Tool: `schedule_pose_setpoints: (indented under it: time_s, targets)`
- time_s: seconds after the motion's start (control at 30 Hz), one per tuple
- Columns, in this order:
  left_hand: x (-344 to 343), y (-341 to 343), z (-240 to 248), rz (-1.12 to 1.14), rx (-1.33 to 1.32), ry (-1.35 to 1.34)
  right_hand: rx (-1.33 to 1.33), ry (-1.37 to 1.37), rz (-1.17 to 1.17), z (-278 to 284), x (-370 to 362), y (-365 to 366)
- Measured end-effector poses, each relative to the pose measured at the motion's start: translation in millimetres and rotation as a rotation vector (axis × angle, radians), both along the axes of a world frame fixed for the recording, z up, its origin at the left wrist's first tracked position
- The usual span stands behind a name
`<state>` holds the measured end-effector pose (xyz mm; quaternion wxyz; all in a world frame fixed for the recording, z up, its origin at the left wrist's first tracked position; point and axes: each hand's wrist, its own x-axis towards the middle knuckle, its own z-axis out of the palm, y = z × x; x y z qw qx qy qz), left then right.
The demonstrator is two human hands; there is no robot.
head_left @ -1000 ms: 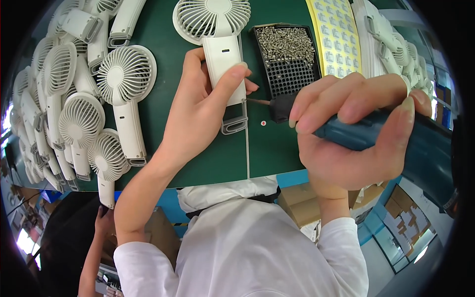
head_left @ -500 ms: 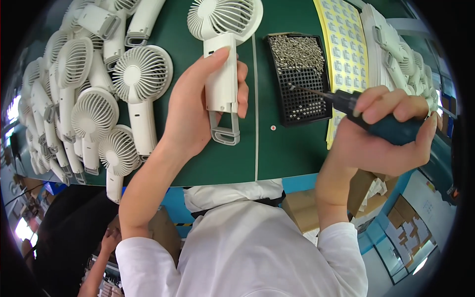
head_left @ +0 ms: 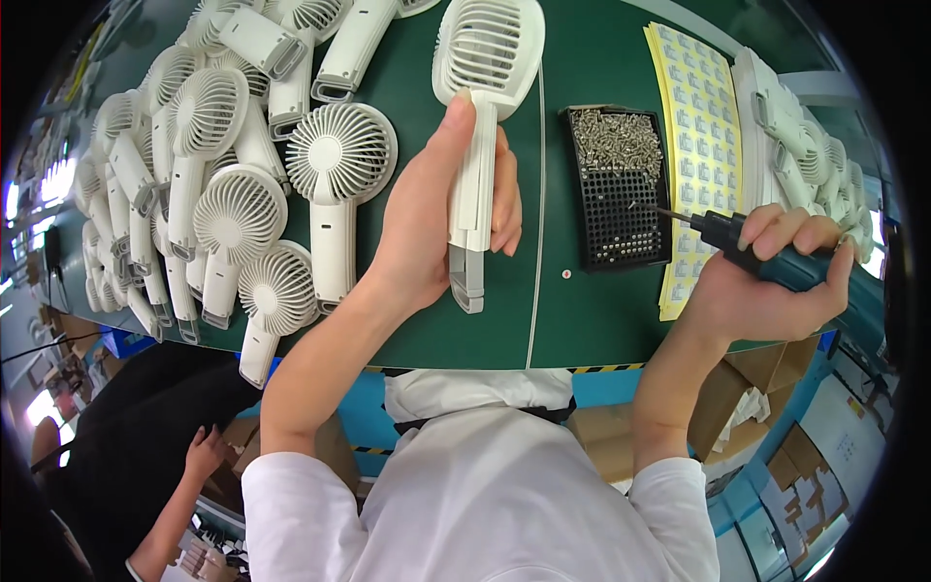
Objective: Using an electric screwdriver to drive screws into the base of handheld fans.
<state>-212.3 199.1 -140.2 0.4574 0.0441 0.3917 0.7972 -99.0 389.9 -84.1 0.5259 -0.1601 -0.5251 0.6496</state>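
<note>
My left hand [head_left: 412, 213] is closed around the handle of a white handheld fan [head_left: 470, 184], thumb near the fan head. The fan is turned partly sideways, its grey end loop [head_left: 467, 281] pointing toward me. In my right hand [head_left: 766, 296] is a dark electric screwdriver [head_left: 722, 233], gripped by its body. Its thin bit reaches left over a black screw tray [head_left: 585, 238]. Loose silver screws [head_left: 616, 141] are heaped in the tray's far part, and several sit in its nearer grid of holes. Whether the bit carries a screw cannot be told.
Many white fans [head_left: 233, 213] are piled at the left of the green table [head_left: 436, 344]. Yellow-edged label sheets [head_left: 698, 126] lie right of the tray, with more fans [head_left: 815, 160] beyond. A small red-and-white dot [head_left: 567, 274] lies near the tray. Another person's hand [head_left: 206, 451] shows lower left.
The held fan has rotated from showing its broad handle face to its narrower side. The screwdriver's bit has shifted rightward over the tray. The whole view has shifted somewhat.
</note>
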Motion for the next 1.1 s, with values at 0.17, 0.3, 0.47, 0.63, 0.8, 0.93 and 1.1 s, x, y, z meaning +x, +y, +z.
schedule_pose_setpoints:
  time_s: [0.17, 0.3, 0.47, 0.63, 0.8, 0.93, 1.1]
  targets:
    - [4, 1, -1, -0.005, -0.050, 0.054, -0.022, 0.024, 0.018, -1, 0, -1]
    - [4, -1, 0, -0.013, -0.001, -0.009, -0.005, 0.008, 0.011, -1, 1, -1]
    - [8, -3, 3, 0.002, -0.071, 0.108, -0.023, 0.007, 0.034, -2, 1, 0]
    - [7, -6, 1, 0.028, -0.013, 0.004, -0.035, 0.028, 0.001, 0, -1, -1]
    - [9, -1, 7, 0.170, -0.305, 0.306, -0.038, 0.011, 0.043, 8, 4, -3]
    - [3, 5, 6, 0.162, -0.620, 0.391, -0.130, 0.112, 0.009, -2, 4, -3]
    - [12, 7, 14, 0.091, -0.784, 0.570, -0.149, 0.190, -0.017, 6, 7, -3]
